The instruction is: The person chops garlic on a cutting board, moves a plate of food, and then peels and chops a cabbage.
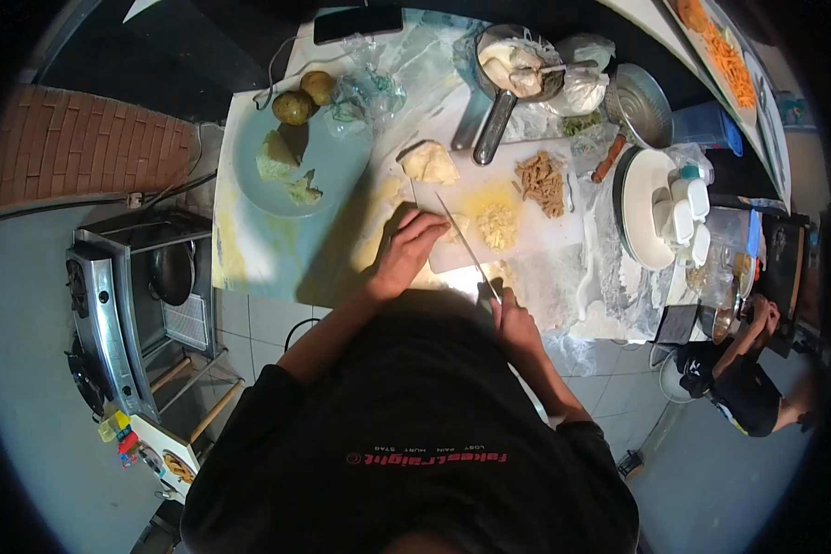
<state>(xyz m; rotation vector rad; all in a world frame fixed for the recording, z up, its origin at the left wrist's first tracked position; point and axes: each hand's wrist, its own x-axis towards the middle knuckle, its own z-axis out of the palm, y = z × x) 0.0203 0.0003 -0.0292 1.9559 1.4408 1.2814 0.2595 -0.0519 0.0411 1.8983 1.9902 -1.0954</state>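
My right hand is wrapped round the handle of a knife, its blade slanting across the left part of a white cutting board. At the board's left edge my left hand has its fingers bent together on a pale yellow piece, mostly hidden beside the blade. Right of the knife lies a heap of small chopped pale yellow bits. Brown strips form another pile at the board's far right. A larger pale yellow chunk rests at the far left corner.
Left on the table is a pale plate with green-white vegetable pieces; potatoes sit behind. A pan stands beyond the board. White plates and lidded containers are at right. A co-worker is far right.
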